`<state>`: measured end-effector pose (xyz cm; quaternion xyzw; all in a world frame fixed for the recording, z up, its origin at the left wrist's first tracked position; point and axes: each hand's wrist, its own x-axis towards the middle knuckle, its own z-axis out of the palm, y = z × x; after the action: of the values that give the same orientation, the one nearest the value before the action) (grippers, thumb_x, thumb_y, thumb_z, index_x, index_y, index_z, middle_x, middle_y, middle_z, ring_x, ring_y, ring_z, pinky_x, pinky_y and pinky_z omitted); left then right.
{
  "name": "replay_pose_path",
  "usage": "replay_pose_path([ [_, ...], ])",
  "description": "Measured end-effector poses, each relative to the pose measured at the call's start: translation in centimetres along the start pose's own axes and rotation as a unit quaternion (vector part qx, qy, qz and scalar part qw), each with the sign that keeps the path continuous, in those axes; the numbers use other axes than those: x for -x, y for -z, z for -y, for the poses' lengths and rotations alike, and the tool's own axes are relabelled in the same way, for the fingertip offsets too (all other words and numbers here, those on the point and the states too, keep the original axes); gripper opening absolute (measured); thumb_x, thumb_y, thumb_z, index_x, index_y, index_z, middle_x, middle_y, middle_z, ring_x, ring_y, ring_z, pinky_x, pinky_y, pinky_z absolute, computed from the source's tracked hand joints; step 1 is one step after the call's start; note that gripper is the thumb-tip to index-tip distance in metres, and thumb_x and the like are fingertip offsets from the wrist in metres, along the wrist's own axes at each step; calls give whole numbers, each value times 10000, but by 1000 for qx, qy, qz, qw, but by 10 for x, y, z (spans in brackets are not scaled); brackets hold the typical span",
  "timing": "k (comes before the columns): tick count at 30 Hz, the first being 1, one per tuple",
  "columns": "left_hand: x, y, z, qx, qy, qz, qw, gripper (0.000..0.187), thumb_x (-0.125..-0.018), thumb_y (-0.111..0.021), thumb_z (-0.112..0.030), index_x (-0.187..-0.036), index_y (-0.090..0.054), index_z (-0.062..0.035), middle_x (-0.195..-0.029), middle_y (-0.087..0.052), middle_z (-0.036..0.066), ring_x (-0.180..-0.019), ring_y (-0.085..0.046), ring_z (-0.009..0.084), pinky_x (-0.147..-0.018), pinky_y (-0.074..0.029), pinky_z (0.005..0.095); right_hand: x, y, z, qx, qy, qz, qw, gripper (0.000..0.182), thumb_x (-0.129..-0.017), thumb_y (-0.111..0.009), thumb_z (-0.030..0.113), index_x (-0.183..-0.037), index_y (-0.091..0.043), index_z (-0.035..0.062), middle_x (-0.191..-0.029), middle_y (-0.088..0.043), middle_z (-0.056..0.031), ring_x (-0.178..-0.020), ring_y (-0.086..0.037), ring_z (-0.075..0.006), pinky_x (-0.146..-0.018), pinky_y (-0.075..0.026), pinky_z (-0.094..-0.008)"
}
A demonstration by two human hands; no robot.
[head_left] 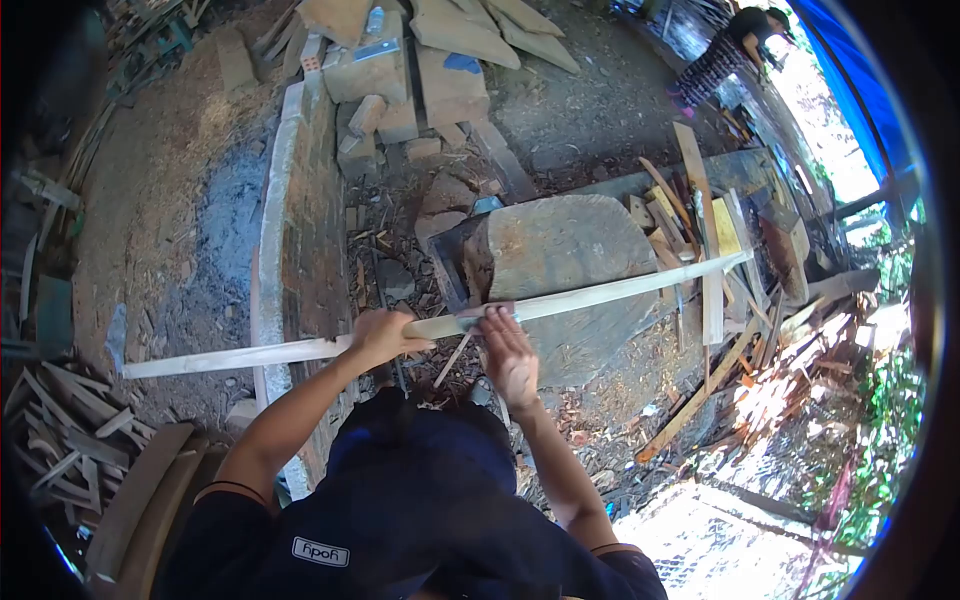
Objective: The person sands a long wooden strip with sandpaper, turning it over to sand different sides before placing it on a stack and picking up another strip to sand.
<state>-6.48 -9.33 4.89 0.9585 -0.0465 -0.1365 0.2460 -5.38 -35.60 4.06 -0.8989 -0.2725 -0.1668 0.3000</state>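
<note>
A long, pale wooden strip [600, 293] runs across the view, from the lower left to the upper right. My left hand [380, 338] is closed round it left of the middle. Just to the right, my right hand [508, 358] lies against the strip with its fingers pressed together over a small piece that I cannot make out. Behind and under the strip's right half stands a large wooden block [570, 240].
A low brick wall [275, 220] passes under the strip's left part. Scrap wood [712, 240] leans at the right, and more offcuts [75, 430] are heaped lower left. Stone slabs [450, 85] lie at the top. Another person [735, 55] bends over at the upper right.
</note>
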Motion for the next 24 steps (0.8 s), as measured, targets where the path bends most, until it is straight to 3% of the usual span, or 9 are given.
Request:
replay_pose_path([
  [3,-6,0,-10,-27,15,40,999,606,-727,-745,-682,-963,-721,-123,-803,-715,120,-787,-716,314,-680,-539,444,2,6,-63,16,-11,-64,998,252,-960,-590,72,-1185,-695,26,-1286,-659,-167,-1210,-632,-306,-1044,-508,-417],
  [6,5,13,0,-26,-86,-33,995,732,-706,-759,-659,-1255,-634,-192,-1031,-724,84,-978,-698,296,-816,-540,448,-10,42,-113,119,-155,-92,976,235,-993,-548,101,-1168,-692,38,-1232,-686,-164,-1166,-656,-292,-1028,-514,-396],
  [10,43,36,46,-154,-98,-65,981,720,-697,-763,-671,-1216,-671,-181,-1008,-728,103,-990,-695,307,-827,-539,455,-4,24,-102,146,-172,-91,970,256,-998,-529,105,-1179,-688,18,-1270,-664,-181,-1209,-627,-334,-1029,-507,-400],
  [12,51,29,61,-68,85,81,991,716,-675,-761,-709,-1144,-717,-169,-988,-735,103,-940,-708,306,-789,-536,446,-7,4,-44,60,-77,-65,993,269,-980,-535,90,-1180,-685,-11,-1263,-662,-201,-1211,-623,-356,-1036,-503,-428],
  [16,41,18,39,-81,85,61,991,652,-688,-739,-733,-1009,-766,-166,-851,-734,99,-840,-719,312,-752,-555,447,3,1,-5,-28,4,11,1000,283,-921,-560,29,-1163,-686,-47,-1177,-692,-228,-1133,-658,-390,-1043,-497,-473],
  [19,16,5,10,-54,31,22,998,614,-700,-731,-731,-935,-765,-165,-792,-728,88,-772,-722,314,-693,-557,445,-4,18,-69,48,-14,-50,997,264,-906,-615,23,-1147,-674,-65,-1175,-689,-228,-1175,-643,-367,-1042,-500,-442],
  [20,6,-4,-2,-46,1,-12,999,600,-707,-731,-723,-922,-761,-164,-791,-728,92,-770,-722,315,-680,-556,443,-19,29,-80,-161,-69,-100,979,237,-924,-599,42,-1109,-683,-82,-1160,-695,-238,-1146,-657,-380,-1061,-487,-449],
  [21,-6,-11,-15,-35,1,-8,999,596,-712,-731,-716,-902,-756,-152,-783,-727,102,-759,-721,319,-672,-558,445,-10,25,-101,101,-112,-150,977,230,-936,-589,64,-1082,-694,-79,-1148,-700,-236,-1118,-670,-384,-1073,-478,-449],
  [24,-30,-29,-39,-29,-10,-17,999,597,-717,-732,-705,-868,-749,-127,-767,-724,121,-744,-720,326,-664,-561,454,-14,10,-82,137,-136,-138,972,217,-932,-595,65,-1074,-702,-59,-1160,-699,-227,-1118,-671,-377,-1061,-484,-451],
])
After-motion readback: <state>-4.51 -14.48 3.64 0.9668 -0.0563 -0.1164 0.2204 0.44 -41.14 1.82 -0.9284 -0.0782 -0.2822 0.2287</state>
